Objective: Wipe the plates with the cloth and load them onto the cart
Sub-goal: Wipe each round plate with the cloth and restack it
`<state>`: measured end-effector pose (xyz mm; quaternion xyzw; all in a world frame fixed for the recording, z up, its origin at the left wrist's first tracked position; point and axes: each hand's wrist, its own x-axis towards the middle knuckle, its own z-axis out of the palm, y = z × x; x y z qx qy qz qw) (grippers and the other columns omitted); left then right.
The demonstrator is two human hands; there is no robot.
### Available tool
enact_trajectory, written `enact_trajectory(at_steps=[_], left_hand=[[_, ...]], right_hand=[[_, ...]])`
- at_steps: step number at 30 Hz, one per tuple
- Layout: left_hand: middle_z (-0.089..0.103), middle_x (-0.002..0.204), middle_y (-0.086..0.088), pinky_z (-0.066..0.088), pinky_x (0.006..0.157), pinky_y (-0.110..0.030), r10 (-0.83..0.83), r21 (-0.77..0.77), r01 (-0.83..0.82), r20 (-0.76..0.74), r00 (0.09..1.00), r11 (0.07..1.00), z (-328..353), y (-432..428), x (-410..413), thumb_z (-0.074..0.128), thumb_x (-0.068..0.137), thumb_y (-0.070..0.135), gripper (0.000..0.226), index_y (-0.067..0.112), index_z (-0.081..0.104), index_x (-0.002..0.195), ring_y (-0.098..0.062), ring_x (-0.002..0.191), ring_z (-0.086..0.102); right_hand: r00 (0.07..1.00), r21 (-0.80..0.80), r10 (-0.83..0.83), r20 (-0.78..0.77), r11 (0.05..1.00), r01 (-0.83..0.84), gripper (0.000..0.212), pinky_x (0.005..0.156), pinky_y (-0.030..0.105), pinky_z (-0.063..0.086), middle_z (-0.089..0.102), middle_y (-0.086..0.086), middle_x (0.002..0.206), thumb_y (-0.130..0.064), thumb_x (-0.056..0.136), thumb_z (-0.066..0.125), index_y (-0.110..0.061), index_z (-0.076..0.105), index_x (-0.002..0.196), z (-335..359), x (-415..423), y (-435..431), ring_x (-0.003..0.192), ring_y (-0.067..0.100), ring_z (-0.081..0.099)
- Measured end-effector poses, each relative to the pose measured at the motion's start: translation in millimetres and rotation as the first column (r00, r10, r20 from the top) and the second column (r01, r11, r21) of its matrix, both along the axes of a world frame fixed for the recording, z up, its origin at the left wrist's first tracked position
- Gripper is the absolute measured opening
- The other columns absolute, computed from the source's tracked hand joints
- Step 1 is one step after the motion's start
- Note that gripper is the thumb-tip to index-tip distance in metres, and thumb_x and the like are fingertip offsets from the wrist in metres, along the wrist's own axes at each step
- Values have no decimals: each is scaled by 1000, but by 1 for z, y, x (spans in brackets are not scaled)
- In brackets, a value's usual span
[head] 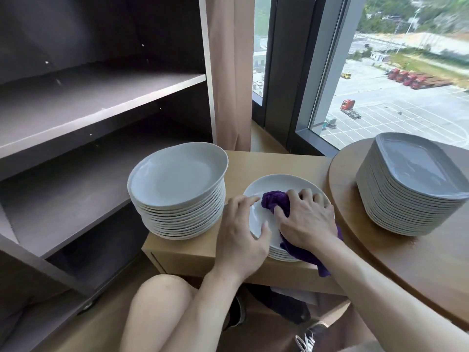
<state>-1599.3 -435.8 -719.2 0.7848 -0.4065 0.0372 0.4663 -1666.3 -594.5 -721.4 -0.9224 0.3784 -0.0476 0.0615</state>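
A short stack of round white plates (276, 185) lies on a low wooden stand (193, 247) in front of me. My right hand (307, 219) presses a purple cloth (275, 203) flat onto the top plate. My left hand (241, 229) holds that plate's left rim, thumb on its upper face. A tall stack of white plates (177, 189) stands on the stand's left end. The grey shelved unit (83, 105) on the left has bare shelves.
A tall stack of squarish grey plates (411, 189) sits on a round wooden table (396, 252) at the right. A curtain (231, 72) and a window (396, 72) rise behind the stand. My knee (160, 308) and shoes are below the stand.
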Motion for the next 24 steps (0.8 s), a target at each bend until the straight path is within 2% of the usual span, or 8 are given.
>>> enact_trajectory(at_steps=[3, 5, 7, 12, 15, 19, 22, 24], left_hand=[[50, 122, 16, 48, 82, -11, -36, -70, 16, -287, 957, 997, 1, -12, 9, 59, 87, 34, 72, 42, 27, 151, -2, 103, 57], [53, 118, 15, 49, 74, -10, -64, -180, -12, -410, 910, 984, 1, -17, 20, 60, 87, 30, 79, 49, 20, 152, -3, 95, 61], [55, 117, 13, 50, 73, -11, -58, -237, -52, -432, 900, 970, 0, -18, 27, 61, 88, 25, 80, 51, 20, 153, -5, 95, 62], [57, 114, 6, 53, 76, -18, -106, -296, -53, -493, 863, 954, -1, -23, 29, 59, 86, 25, 80, 48, 23, 153, -21, 92, 68], [57, 113, 7, 51, 70, -13, -105, -305, -59, -494, 863, 950, -3, -24, 29, 60, 87, 21, 81, 48, 22, 153, -11, 87, 66], [56, 116, 6, 48, 71, -8, -26, -284, -139, -508, 861, 949, -7, -23, 35, 62, 90, 14, 77, 44, 27, 152, -2, 95, 62], [59, 114, 6, 49, 72, -11, 6, -248, -156, -515, 857, 956, -10, -22, 41, 61, 93, 14, 70, 39, 32, 150, 2, 97, 61], [57, 118, 11, 49, 84, -18, 19, -151, -117, -531, 847, 982, -13, -20, 41, 60, 88, 24, 66, 38, 35, 147, 3, 103, 58]], right_hand=[[999, 15, -2, 44, 1000, 1, 43, 98, 52, 34, 46, 5, 131, -55, 98, 26, -33, 41, 131, -4, 6, 0, 120, 31, 42], [999, 15, 5, 36, 1000, -6, 44, 97, 52, 33, 44, 6, 136, -51, 101, 27, -38, 33, 142, -6, 11, -2, 122, 33, 40], [1000, 5, 10, 18, 1000, -10, 46, 97, 52, 34, 43, 6, 138, -50, 102, 27, -41, 28, 146, -7, 17, -3, 123, 34, 39], [999, -35, 22, 39, 999, -21, 42, 96, 53, 37, 46, 6, 138, -52, 101, 28, -39, 37, 140, -9, 29, -5, 123, 34, 41], [999, -45, 38, 33, 998, -36, 42, 98, 54, 36, 46, 6, 139, -52, 101, 29, -39, 38, 140, -10, 35, -4, 125, 34, 41], [998, -25, 58, 29, 998, -57, 44, 100, 54, 35, 43, 5, 142, -50, 101, 31, -41, 37, 143, -11, 34, -5, 127, 34, 38], [996, -15, 78, 32, 997, -77, 44, 101, 54, 35, 42, 5, 143, -49, 101, 32, -42, 37, 144, -10, 32, -7, 128, 33, 37], [996, -11, 85, 35, 996, -85, 43, 100, 53, 34, 43, 4, 143, -49, 101, 33, -43, 38, 143, -11, 32, -8, 128, 33, 37]])
